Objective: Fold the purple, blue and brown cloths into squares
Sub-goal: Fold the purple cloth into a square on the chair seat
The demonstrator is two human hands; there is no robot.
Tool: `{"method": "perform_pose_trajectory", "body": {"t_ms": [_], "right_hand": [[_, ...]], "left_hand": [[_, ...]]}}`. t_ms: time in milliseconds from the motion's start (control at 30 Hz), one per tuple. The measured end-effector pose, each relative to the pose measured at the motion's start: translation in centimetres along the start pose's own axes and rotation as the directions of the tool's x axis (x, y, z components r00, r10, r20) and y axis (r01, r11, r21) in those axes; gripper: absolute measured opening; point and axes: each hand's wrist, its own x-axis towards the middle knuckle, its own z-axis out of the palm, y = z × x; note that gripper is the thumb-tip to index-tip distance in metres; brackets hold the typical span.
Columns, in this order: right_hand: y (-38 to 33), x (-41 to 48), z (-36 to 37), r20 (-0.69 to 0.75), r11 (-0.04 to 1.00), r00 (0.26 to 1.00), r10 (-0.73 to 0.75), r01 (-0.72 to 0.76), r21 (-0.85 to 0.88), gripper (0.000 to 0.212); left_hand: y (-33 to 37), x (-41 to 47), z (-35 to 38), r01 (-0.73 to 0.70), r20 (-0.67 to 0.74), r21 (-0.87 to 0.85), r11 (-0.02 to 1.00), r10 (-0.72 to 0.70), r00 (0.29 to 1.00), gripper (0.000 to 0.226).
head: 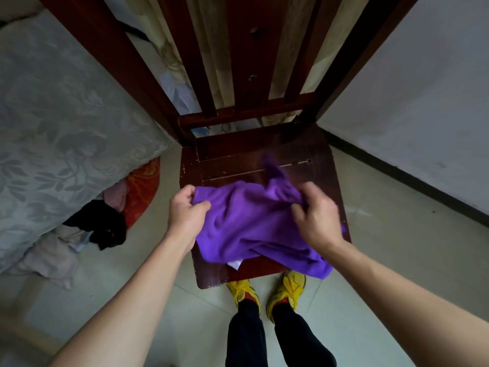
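Item: one purple cloth (pixel 254 223), unfolded and rumpled, lay across the near half of the seat of a dark wooden chair (pixel 232 165), its near right corner hanging past the seat's front edge. A small white scrap (pixel 235 264) showed under the cloth's near edge. Left hand (pixel 185 210): it gripped the cloth's left edge at the seat's left side, thumb on top and fingers curled round the fabric. Right hand (pixel 317 215): blurred, held over the cloth's right part, its fingers curled into a bunch of the fabric; just beyond it a peak of purple stood up, also blurred. Both forearms were bare. The chair had a slatted back (pixel 238 62) rising on the far side and chipped finish along the seat's left edge. Yellow shoes (pixel 288 290) stood side by side on the pale tiled floor (pixel 383 234), toes tucked just under the seat's front edge, with black trousers (pixel 246 335) above them. To the left was a bed with a grey leaf-patterned cover (pixel 53 128). Beside it on the floor lay a heap of clothes (pixel 100 226), black, pink and pale, next to a red patterned fabric (pixel 143 186). To the right stood a white wall (pixel 423 102) with dark skirting along its foot.
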Motion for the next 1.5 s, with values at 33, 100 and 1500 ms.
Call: {"method": "perform_pose_trajectory", "body": {"t_ms": [33, 100, 1500], "right_hand": [[0.3, -0.2, -0.9, -0.096, 0.999, 0.995, 0.005, -0.001, 0.043, 0.018], [1.4, -0.3, -1.8, -0.126, 0.999, 0.991, 0.046, -0.048, -0.013, 0.020], [9.9, -4.5, 0.8, 0.269, 0.792, 0.752, 0.602, -0.606, -0.079, 0.030]], "left_hand": [[0.2, -0.5, -0.4, -0.038, -0.046, -0.010, 0.999, 0.037, 0.998, 0.037], [-0.5, -1.3, -1.1, -0.051, -0.105, 0.026, 0.998, 0.054, 0.993, 0.036], [-9.6, -2.6, 0.7, 0.120, 0.084, 0.208, 0.971, -0.139, 0.987, 0.023]]}}
